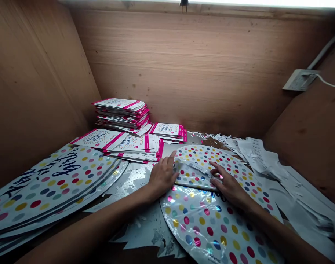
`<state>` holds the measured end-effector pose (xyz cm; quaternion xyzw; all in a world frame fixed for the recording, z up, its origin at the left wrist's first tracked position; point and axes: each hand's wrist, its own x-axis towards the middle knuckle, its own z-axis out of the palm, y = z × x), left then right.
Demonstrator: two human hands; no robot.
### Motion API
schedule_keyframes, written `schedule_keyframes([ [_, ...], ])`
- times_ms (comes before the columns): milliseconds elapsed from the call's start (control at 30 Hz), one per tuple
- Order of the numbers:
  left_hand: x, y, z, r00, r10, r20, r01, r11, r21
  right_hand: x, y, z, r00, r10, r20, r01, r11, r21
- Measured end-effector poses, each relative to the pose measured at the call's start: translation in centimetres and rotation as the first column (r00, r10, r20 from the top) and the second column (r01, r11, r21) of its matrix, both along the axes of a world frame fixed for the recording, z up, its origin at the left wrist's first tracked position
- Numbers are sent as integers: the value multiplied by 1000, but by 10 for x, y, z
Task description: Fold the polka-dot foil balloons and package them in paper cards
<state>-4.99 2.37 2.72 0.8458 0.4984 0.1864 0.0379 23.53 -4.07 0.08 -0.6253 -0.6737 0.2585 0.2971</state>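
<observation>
A folded polka-dot foil balloon [193,175] lies on a flat round foil balloon [208,227] with the same coloured dots. My left hand [163,174] is closed at the left end of the folded balloon, its thumb along the edge. At the right end, my right hand [226,183] pinches the folded foil between curled fingers and thumb. Under both, another dotted balloon [250,172] shows to the right and behind.
To my left is a pile of flat dotted balloons [73,179] with dark lettering. Pink-and-white printed packets [120,113] stand in stacks at the back left. Paper strips [288,183] lie along the right. Wooden walls [184,73] enclose the bench; a socket [301,80] is at right.
</observation>
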Motion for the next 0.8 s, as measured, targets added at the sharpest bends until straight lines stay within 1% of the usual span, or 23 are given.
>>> schedule_keyframes([
  [33,5,0,-1,995,-93,-22,94,993,68,1,1,-1,1000,5,3,-5,1000,-9],
  [67,11,0,-3,979,-196,-48,200,975,98,3,2,-2,1000,11,3,-11,1000,-13],
  [100,17,0,-5,958,-278,-75,284,955,83,5,3,-3,1000,16,6,-16,1000,-12],
  [133,23,1,-9,941,-322,-101,327,945,30,7,3,-3,1000,21,9,-21,1000,-7],
  [167,29,2,-12,937,-327,-124,324,945,-41,8,2,-1,999,27,19,-27,1000,1],
  [233,36,6,-19,953,-258,-158,234,960,-153,6,-2,4,996,16,89,-21,998,51],
  [300,40,10,-25,963,-206,-176,171,966,-196,-6,-7,12,975,-11,224,-24,987,157],
  [367,40,13,-28,964,-202,-173,166,965,-204,-28,-10,18,931,29,364,-123,963,240],
  [400,39,14,-29,963,-207,-172,171,964,-206,-40,-11,19,907,108,408,-217,948,231],
  [433,39,16,-30,961,-212,-176,174,962,-208,-52,-11,19,883,203,424,-302,936,181],
  [467,38,16,-30,961,-211,-180,173,963,-205,-60,-10,17,864,280,419,-358,926,118],
  [500,38,17,-31,961,-206,-184,169,965,-198,-64,-9,14,857,321,404,-374,926,58],
  [533,38,17,-31,962,-201,-186,165,967,-192,-64,-9,10,861,331,387,-360,933,3],
  [567,38,16,-31,963,-195,-184,161,969,-187,-58,-9,7,874,313,372,-321,946,-42],
  [633,39,14,-29,966,-193,-173,160,969,-189,-33,-11,3,906,240,347,-217,970,-104],
  [667,39,14,-28,965,-198,-171,163,967,-197,-18,-13,4,925,189,329,-159,980,-118],
  [733,40,14,-24,961,-210,-177,171,961,-217,11,-13,13,965,107,241,-76,988,-134],
  [800,38,16,-18,947,-256,-192,210,950,-231,27,-8,26,987,23,157,-4,993,-119],
])
